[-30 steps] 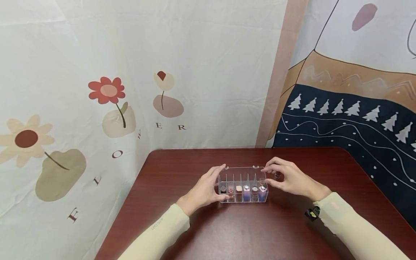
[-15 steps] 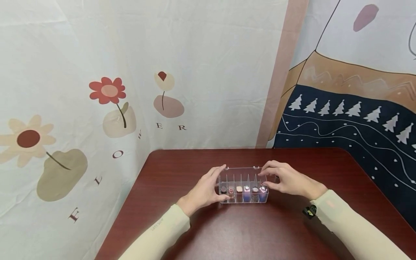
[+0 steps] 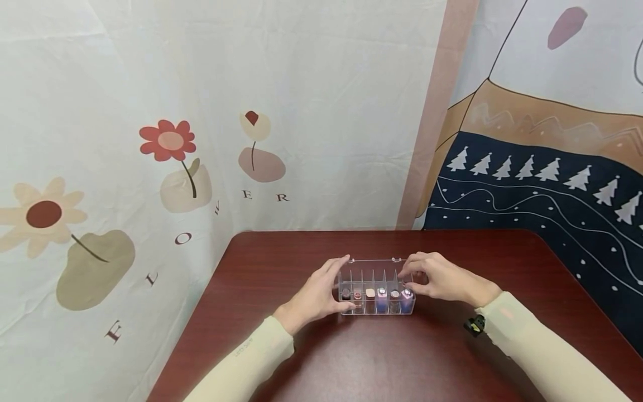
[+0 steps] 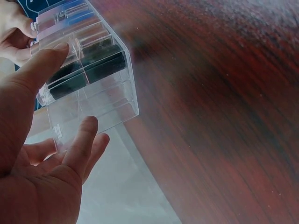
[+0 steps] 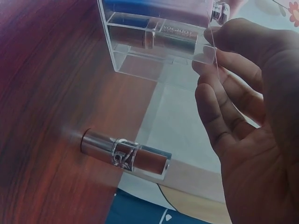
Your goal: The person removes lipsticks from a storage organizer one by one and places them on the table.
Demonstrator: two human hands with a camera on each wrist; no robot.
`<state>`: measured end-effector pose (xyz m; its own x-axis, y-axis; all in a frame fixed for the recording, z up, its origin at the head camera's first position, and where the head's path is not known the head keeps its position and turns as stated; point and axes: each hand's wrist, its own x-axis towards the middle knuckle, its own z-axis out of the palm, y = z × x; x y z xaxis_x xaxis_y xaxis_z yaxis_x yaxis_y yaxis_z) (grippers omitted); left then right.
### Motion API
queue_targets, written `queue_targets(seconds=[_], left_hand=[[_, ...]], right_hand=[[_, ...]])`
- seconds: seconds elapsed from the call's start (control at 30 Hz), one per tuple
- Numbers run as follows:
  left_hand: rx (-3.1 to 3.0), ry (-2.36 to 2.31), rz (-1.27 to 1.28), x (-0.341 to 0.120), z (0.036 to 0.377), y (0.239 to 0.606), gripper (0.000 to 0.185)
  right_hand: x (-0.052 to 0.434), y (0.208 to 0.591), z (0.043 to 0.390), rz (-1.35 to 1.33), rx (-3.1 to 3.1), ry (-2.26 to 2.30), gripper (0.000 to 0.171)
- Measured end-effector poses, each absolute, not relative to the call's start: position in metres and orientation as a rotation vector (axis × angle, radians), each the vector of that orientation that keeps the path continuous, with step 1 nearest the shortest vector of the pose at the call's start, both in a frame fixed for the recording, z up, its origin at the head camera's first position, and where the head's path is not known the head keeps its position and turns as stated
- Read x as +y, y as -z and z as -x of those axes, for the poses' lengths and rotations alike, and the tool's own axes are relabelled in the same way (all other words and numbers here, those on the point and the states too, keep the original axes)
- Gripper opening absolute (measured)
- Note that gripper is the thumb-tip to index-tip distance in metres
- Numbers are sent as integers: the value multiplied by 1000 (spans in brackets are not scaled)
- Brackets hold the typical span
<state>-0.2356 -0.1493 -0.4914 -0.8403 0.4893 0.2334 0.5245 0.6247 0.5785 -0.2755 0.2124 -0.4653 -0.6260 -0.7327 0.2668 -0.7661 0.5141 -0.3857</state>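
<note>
A clear plastic cosmetics organizer (image 3: 373,266) with thin dividers stands on the table, several lip-colour tubes upright in its front row. Two of these are purple-blue tubes (image 3: 382,302). My left hand (image 3: 317,286) grips its left end, thumb at the front and fingers round the side and back. At the right end, my right hand (image 3: 444,277) reaches over the back row. In the right wrist view, thumb and index finger pinch the top of a lip gloss tube (image 5: 175,43) inside a compartment. A dark tube (image 4: 88,70) shows through the wall in the left wrist view.
Another lipstick tube (image 5: 126,153) stands upright on the table beside the right hand; in the head view the hand hides it. The dark red wooden table (image 3: 372,363) ends at the back against a printed cloth (image 3: 331,111).
My right hand has moved slightly left and down toward the organizer's right rear compartment. The left hand and the organizer have stayed in place.
</note>
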Motion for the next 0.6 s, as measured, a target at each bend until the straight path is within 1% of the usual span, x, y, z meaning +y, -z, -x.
queue_targets(seconds=[0.23, 0.6], left_hand=[[-2782, 1025, 869, -149, 236, 490, 116], [-2789, 928, 868, -150, 236, 490, 115]], right_hand=[[212, 467, 277, -1285, -2713, -762, 25], [214, 470, 278, -1305, -2691, -792, 26]])
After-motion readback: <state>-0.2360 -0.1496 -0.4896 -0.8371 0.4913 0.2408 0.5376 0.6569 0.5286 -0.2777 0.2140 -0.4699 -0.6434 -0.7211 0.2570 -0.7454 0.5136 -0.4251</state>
